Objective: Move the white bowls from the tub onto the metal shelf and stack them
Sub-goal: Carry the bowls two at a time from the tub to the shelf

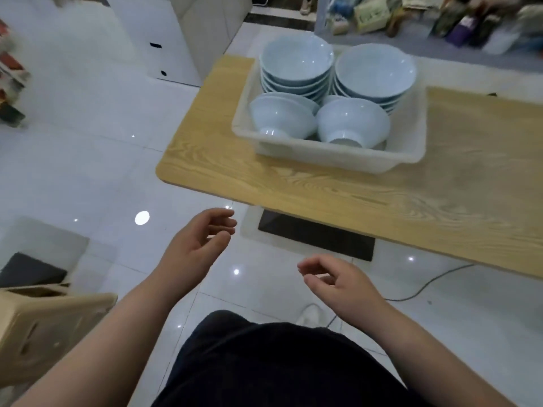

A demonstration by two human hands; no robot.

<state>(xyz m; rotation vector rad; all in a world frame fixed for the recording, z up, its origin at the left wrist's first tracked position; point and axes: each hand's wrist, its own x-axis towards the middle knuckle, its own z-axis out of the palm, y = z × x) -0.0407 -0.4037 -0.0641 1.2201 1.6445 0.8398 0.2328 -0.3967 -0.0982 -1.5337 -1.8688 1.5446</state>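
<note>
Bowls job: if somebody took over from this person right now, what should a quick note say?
Left hand: empty, fingers loosely curled, short of the table.
Right hand: the same.
Bowls: in the tub on the table; left stack and right stack upright behind, left bowl and right bowl upside down in front.
Done: nothing that shows; the shelf is out of view.
Left: carry every bowl to the shelf and stack them.

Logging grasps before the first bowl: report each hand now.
Left hand: open, fingers loosely curled, holding nothing.
Right hand: open, fingers loosely curled, holding nothing.
</note>
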